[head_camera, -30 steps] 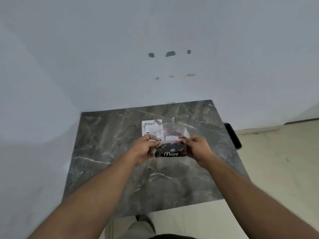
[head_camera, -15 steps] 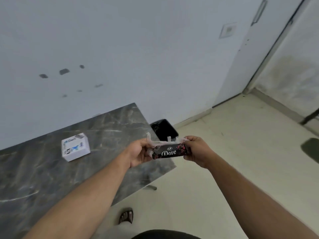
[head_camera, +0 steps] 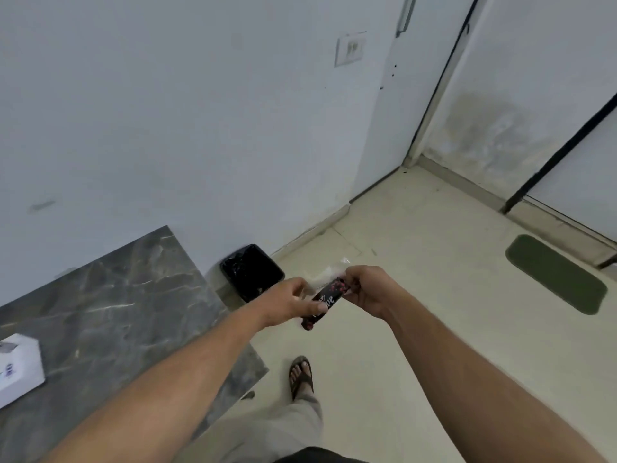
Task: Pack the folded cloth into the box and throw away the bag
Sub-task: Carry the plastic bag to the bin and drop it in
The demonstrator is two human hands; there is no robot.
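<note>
Holding the bag [head_camera: 323,297] over the floor: right hand [head_camera: 369,289] fingers pinched on its far end, left hand [head_camera: 287,300] fingers closed on the near part. Bin [head_camera: 252,272] just beyond; box [head_camera: 20,369] on worktop [head_camera: 117,312], far left.

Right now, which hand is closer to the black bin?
The left hand. It is just in front of the black bin, almost overlapping its near edge. The right hand is further off to the side, over the floor.
</note>
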